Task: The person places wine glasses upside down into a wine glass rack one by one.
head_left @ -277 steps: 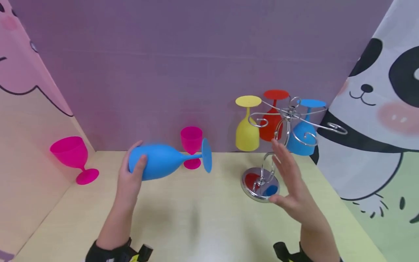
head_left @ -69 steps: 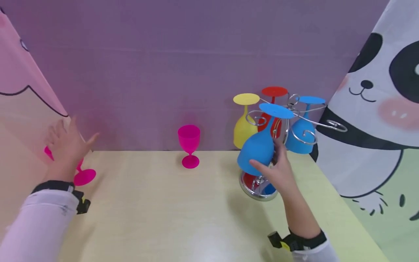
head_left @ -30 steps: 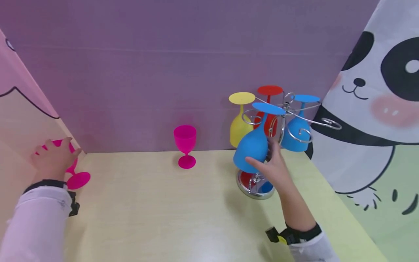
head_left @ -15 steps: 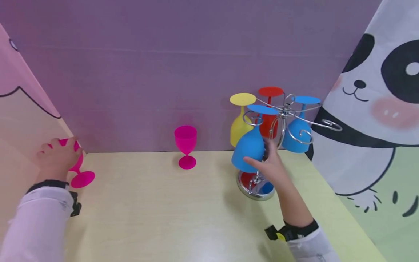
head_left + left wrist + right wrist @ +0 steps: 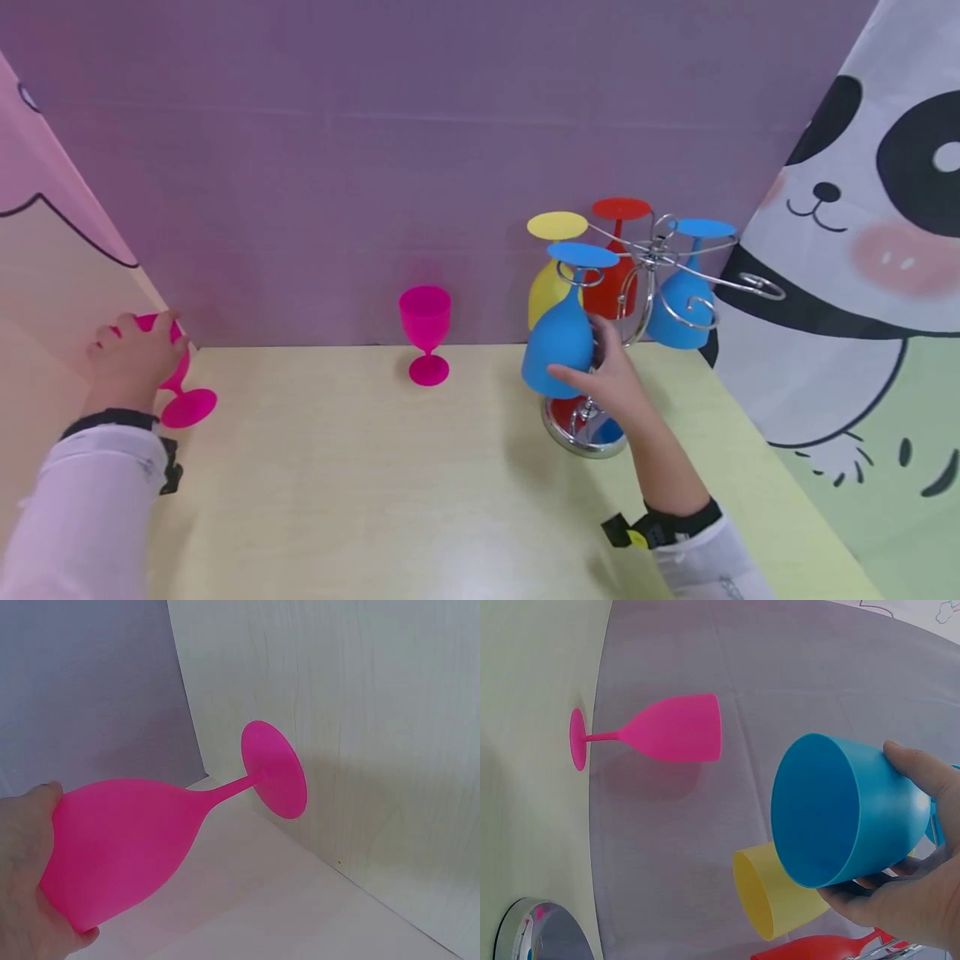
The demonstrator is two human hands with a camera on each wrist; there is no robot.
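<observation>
My right hand [image 5: 603, 371] grips a blue goblet [image 5: 558, 346] by its bowl, upside down. Its foot lies over a curled hook of the chrome glass rack [image 5: 656, 254], with the stem at the hook's loop. In the right wrist view the blue bowl's open mouth [image 5: 817, 810] faces the camera. At the far left my left hand [image 5: 135, 358] has its fingers curled over the bowl of a pink goblet [image 5: 189, 407]. In the left wrist view the pink bowl [image 5: 127, 847] is held near its rim; whether its foot touches the table, I cannot tell.
A yellow goblet [image 5: 543, 292], a red goblet [image 5: 611, 287] and another blue goblet [image 5: 678, 308] hang upside down on the rack. A second pink goblet [image 5: 426, 317] stands upright by the purple back wall [image 5: 330, 208]. The rack's round base [image 5: 558, 429] rests on the table [image 5: 337, 475].
My right hand has brought the blue goblet to the rack and shifted it leftward along the hook. My left hand let go of that goblet earlier and now holds the left pink one.
</observation>
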